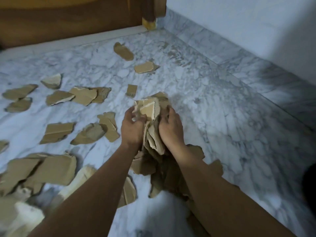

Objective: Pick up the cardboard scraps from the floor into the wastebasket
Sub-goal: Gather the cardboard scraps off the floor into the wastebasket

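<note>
Cardboard scraps lie scattered over the left half of the marble floor, some single, some overlapping in a heap at the near left, with a few more farther off toward the wooden frame. Just right of them I have the left hand curled round one side of a bundle of torn pieces. The right hand clasps the other side, so the bundle is squeezed upright between both palms, above more scraps lying under the forearms. The wastebasket is not in view, so I cannot tell which way the load must go. My worry is the grip: the pieces are loose and unequal, held only by side pressure, and the lower ones hang out below the wrists. Any slackening or a quick swing would, I judge, let them slide out and scatter across the floor. To the right the floor is bare up to the marble skirting and the wall, which leaves open room to turn that way. A dark shape at the right edge is too cut off to identify.
</note>
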Tool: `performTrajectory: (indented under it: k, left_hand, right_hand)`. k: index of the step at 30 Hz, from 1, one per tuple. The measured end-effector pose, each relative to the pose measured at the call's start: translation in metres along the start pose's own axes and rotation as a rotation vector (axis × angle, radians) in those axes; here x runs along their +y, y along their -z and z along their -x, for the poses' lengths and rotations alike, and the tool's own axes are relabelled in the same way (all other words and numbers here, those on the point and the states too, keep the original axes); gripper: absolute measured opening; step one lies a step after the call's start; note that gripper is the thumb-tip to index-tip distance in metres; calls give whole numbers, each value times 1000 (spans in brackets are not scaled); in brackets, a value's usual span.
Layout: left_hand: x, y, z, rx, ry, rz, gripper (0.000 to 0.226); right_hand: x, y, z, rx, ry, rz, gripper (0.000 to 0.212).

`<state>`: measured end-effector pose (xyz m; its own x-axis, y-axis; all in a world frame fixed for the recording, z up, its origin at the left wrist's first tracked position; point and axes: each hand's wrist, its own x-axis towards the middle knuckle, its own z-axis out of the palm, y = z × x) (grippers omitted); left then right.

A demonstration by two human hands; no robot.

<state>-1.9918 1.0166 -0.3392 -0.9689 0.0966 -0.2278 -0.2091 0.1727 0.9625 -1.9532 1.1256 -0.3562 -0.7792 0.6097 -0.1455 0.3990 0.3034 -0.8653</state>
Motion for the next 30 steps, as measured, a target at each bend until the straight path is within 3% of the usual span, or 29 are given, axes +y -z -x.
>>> performTrajectory:
  k: [2,5,9,16,19,22,24,30]
  left_hand:
    - [10,1,6,-100,100,220,35]
    - [18,-2,14,-171,68,216,30]
    - [33,-2,31,-204,43,218,30]
    - [106,-31,83,-400,-6,241,31]
    - [155,-60,118,-521,-6,268,28]
    - [209,-93,162,-665,27,338,40]
    - [241,-117,194,-799,59,452,32]
    - [294,-206,277,-868,-163,286,21]
  right_hand:
    - [-12,-9,5,11,-22,-164,50]
    - [-24,-9,13,102,-60,-433,31]
    - [-32,14,32,185,-97,-461,34]
    - [-73,102,64,375,-11,-338,42]
    - [-95,163,76,473,17,-306,40]
    - [-118,233,89,600,57,-225,46]
    - [-130,285,101,697,88,-180,49]
    - [-121,424,135,887,124,-91,37]
